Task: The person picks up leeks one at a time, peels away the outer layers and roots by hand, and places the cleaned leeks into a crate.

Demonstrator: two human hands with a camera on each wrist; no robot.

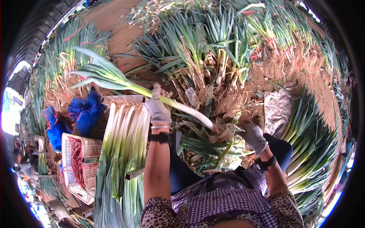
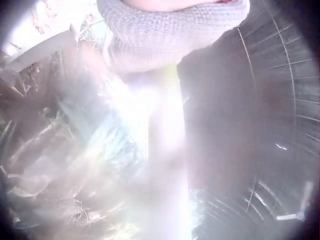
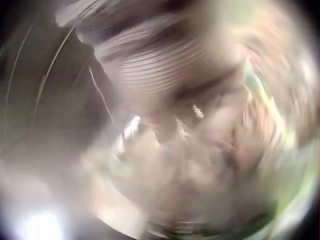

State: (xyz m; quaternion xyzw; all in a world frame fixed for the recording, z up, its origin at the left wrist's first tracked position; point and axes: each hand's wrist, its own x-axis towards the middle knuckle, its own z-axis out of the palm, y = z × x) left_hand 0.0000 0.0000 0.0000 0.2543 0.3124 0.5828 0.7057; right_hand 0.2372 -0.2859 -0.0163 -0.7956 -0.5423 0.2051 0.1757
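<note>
The gloved left hand [image 1: 158,105] grips a long leek [image 1: 186,109] around its stalk in the head view, green leaves up to the left, white root end down to the right. In the left wrist view the glove [image 2: 165,37] closes over the pale stalk [image 2: 169,150]. The gloved right hand [image 1: 252,136] is right of the root end, its fingers curled round dry, peeled leaf matter [image 1: 227,133]. The right wrist view is blurred; the glove [image 3: 160,70] is above brownish leaf matter [image 3: 185,165].
Trimmed leeks [image 1: 127,133] lie in a row at the left, beside a crate [image 1: 72,159] with red ties and blue cloth [image 1: 87,110]. Untrimmed leek bundles [image 1: 205,41] stand ahead, and another pile [image 1: 311,140] lies right. Leaf scraps [image 1: 201,146] cover the ground between the arms.
</note>
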